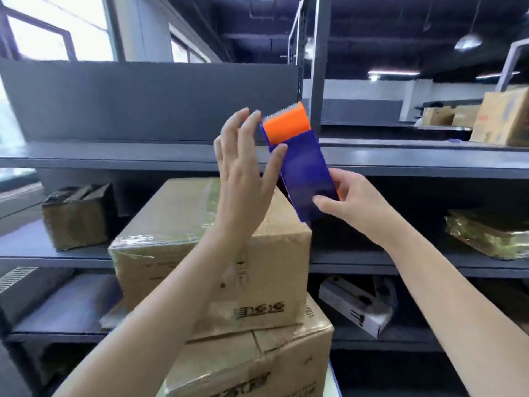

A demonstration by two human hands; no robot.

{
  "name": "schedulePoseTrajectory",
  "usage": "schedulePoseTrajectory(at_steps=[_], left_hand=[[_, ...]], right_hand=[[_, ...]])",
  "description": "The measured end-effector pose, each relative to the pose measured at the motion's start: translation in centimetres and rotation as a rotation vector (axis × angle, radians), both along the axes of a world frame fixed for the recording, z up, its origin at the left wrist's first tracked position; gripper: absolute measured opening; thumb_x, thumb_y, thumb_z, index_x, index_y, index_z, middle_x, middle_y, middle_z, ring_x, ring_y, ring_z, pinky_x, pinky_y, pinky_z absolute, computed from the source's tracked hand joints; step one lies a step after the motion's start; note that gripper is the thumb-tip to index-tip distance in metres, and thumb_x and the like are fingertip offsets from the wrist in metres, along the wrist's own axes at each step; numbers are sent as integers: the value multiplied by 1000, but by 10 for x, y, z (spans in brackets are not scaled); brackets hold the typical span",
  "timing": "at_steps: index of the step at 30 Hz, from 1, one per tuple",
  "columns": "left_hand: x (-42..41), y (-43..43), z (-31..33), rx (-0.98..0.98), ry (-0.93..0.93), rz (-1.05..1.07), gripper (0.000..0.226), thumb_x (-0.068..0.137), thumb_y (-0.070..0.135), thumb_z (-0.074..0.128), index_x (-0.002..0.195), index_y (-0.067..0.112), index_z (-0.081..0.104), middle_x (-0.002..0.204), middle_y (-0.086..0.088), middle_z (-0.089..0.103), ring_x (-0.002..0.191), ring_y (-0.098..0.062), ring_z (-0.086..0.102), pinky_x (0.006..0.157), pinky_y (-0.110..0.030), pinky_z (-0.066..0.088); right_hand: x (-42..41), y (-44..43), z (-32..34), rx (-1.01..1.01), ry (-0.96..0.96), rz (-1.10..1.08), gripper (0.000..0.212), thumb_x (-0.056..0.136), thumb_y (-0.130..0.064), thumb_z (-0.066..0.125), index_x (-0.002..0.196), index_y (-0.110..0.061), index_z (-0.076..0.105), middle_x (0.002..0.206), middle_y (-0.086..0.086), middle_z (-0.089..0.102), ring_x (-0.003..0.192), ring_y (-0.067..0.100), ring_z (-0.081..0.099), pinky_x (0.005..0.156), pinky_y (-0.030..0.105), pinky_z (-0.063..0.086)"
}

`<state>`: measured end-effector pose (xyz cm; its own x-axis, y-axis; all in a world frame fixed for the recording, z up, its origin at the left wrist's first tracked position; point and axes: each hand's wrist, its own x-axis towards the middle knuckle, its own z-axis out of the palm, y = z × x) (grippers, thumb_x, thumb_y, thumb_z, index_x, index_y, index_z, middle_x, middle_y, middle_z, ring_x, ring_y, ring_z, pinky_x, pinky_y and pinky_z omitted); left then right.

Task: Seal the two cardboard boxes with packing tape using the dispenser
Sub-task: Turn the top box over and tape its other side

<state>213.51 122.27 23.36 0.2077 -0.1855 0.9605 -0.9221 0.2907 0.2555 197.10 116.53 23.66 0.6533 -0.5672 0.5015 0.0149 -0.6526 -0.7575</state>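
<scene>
Two cardboard boxes are stacked in front of me: the upper box (pixel 183 242) has clear tape along its top, and the lower box (pixel 257 359) sits under it with its flaps down. I hold the tape dispenser (pixel 303 170), blue with an orange toothed head, raised above the upper box. My right hand (pixel 352 202) grips its lower end, thumb on the blue face. My left hand (pixel 243 170) is up beside the orange head with fingers straight and spread, the thumb touching the dispenser's left edge.
Dark grey metal shelving (pixel 143 156) runs behind the boxes. A small dark box (pixel 77 216) sits on the left shelf, a plastic-wrapped bundle (pixel 486 233) on the right, a white carton (pixel 357 305) lower right. More cardboard boxes (pixel 501 118) stand far right.
</scene>
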Motion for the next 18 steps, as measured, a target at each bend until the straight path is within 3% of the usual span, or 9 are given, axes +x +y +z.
schedulePoseTrajectory(at_steps=[2, 5, 7, 9, 11, 14, 18], left_hand=[[20, 14, 20, 31, 162, -72, 45, 95, 36, 41, 127, 5, 49, 124, -2, 48, 113, -21, 46, 100, -29, 35], [50, 35, 41, 242, 564, -410, 32, 100, 32, 35, 99, 12, 60, 95, -1, 60, 86, -15, 57, 83, -27, 48], [68, 49, 44, 338, 786, -637, 33, 102, 28, 37, 87, 12, 63, 86, -7, 66, 82, -22, 63, 82, -35, 53], [84, 62, 42, 392, 925, -701, 29, 99, 30, 43, 85, 14, 61, 80, -5, 69, 79, -23, 66, 72, -33, 55], [98, 71, 39, 443, 1065, -731, 31, 96, 38, 46, 83, 14, 61, 78, -4, 70, 74, -21, 68, 62, -27, 52], [113, 82, 36, 516, 1156, -744, 26, 94, 31, 52, 86, 9, 63, 81, -11, 72, 71, -21, 70, 53, -21, 50], [126, 89, 29, 605, 1050, -670, 12, 90, 6, 57, 97, 0, 64, 90, -16, 71, 78, -20, 71, 53, -16, 51]], right_hand=[[15, 2, 13, -64, 81, 44, 26, 82, 9, 54, 92, -13, 62, 83, 3, 63, 73, 8, 55, 70, 19, 45], [38, 4, 22, -98, 142, 106, 27, 80, 7, 52, 85, -17, 62, 75, 2, 60, 68, 9, 52, 66, 19, 43], [53, 3, 24, -85, 152, 155, 22, 78, 4, 52, 88, -12, 63, 79, 12, 63, 72, 12, 55, 70, 24, 45], [67, 3, 27, -72, 186, 196, 29, 69, -7, 49, 95, -1, 61, 84, 21, 61, 75, 17, 54, 74, 32, 44], [79, 2, 27, -41, 200, 247, 32, 66, -8, 48, 94, 1, 59, 81, 12, 61, 75, 15, 55, 73, 31, 43], [91, 2, 26, -15, 213, 301, 28, 69, -18, 61, 95, -8, 63, 82, 2, 67, 75, 12, 61, 70, 25, 48], [103, 9, 23, 1, 241, 250, 48, 48, -33, 80, 89, -18, 62, 70, -8, 68, 65, 6, 63, 58, 17, 50]])
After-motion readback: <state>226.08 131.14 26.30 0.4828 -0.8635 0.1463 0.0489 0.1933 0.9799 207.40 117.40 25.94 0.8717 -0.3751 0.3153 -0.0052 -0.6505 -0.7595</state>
